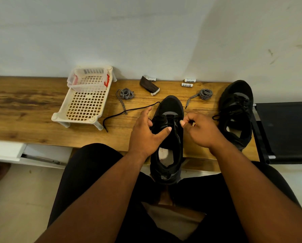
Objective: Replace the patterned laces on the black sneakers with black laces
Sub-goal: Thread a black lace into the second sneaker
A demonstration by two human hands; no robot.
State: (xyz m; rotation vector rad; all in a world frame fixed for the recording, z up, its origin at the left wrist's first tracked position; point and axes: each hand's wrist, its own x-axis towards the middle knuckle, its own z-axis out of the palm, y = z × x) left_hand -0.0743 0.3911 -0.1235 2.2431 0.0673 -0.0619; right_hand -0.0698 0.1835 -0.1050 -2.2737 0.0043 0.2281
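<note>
- Lacing tip: we judge the thin black cord lace needs even tension w/ each eyelet pass, no twists.
- Left hand is spread, steadying the black mesh sneaker at the tabletop edge.
- Right hand pinches lace near the eyelets.
- Sneaker: matte black, grey tongue patch; second black sneaker looks laced; two black-and-white patterned laces lie coiled behind.

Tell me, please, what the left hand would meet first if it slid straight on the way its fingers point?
Probably the right hand: the left hand points rightward across the black sneaker, though depth is unclear.
</note>
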